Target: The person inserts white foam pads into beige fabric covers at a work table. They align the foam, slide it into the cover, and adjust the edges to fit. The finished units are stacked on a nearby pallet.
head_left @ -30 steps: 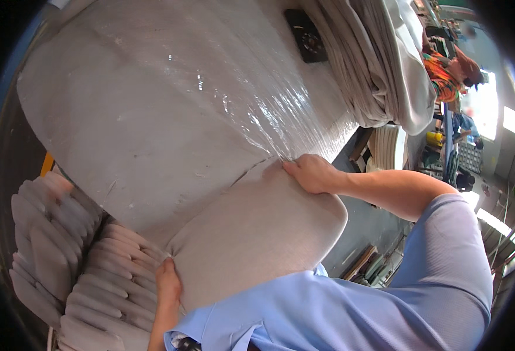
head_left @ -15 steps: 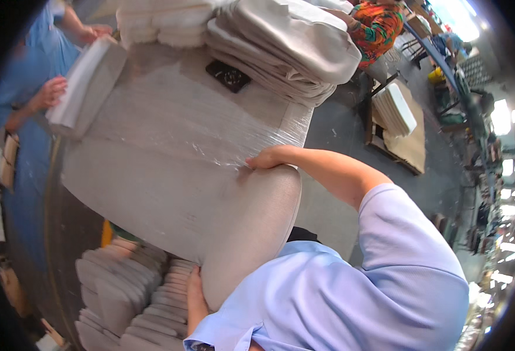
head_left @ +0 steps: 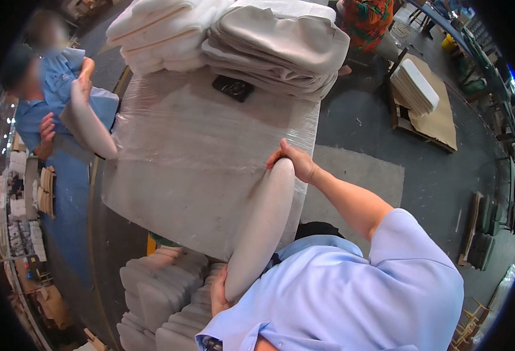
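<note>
A padded grey cushion [head_left: 261,228] stands tilted on its edge at the near side of the film-covered table [head_left: 175,175], against my light-blue shirt. My right hand [head_left: 291,160] grips its far end, with the thumb up and the fingers partly behind the cushion. At the near end my left hand [head_left: 218,291] holds the lower edge, its fingertips partly hidden. A dark, flat, rectangular item [head_left: 232,88] lies further back on the table, beside a pile of grey fabric covers [head_left: 275,50].
White padding [head_left: 158,35] is stacked at the far left of the table. Several grey cushions [head_left: 170,286] are piled below its near edge. Across the table, a person in blue holds another grey cushion [head_left: 88,126]. A pallet [head_left: 427,128] with white pads stands on the floor at right.
The cushion in my hands has tipped up from leaning over the table to nearly on edge, and my right hand has shifted right. The other person's cushion is now raised and tilted.
</note>
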Tool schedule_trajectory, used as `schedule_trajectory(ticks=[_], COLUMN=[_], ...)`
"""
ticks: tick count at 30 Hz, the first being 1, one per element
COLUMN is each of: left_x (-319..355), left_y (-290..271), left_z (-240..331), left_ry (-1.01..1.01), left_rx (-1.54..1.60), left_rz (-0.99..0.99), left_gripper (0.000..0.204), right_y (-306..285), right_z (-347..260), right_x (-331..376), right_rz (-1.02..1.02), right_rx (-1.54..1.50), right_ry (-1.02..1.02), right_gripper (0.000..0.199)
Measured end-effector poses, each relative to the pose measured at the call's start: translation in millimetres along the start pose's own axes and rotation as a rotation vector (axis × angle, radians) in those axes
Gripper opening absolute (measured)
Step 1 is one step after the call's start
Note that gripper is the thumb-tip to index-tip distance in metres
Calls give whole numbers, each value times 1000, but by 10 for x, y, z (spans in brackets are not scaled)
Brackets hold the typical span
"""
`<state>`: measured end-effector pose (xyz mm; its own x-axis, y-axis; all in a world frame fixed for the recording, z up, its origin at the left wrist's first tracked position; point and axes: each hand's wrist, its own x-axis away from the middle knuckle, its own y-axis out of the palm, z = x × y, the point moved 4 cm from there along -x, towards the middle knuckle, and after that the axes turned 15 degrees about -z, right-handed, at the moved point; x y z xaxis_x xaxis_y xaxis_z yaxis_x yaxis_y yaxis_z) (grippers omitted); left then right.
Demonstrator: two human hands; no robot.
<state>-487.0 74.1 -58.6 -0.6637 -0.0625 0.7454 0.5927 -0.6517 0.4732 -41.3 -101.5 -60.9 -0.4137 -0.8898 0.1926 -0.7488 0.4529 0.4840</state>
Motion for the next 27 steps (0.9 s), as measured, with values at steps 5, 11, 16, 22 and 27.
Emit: schedule_trajectory(ticks=[5, 11, 16, 22, 27], left_x=[138, 182, -67, -98, -41], left_y=[24, 131, -121, 63, 98], left_z=[115, 224, 32, 195, 351], left_ry=[70, 103, -6, 41, 109], left_rx=[-133, -65, 117, -393, -1165], left_rz=[-8, 44, 3, 231, 330], left_gripper=[31, 47, 59, 72, 74], right_y=[-10, -156, -181, 90, 615], right_z=[158, 376, 126, -301, 105], right_x=[-204, -268, -152, -536, -762], right_rz=[33, 145, -81, -315, -567], right_rx=[18, -12, -140, 870, 1667], right_ry=[2, 20, 183, 668, 626], right_gripper=[82, 68, 36, 50, 59])
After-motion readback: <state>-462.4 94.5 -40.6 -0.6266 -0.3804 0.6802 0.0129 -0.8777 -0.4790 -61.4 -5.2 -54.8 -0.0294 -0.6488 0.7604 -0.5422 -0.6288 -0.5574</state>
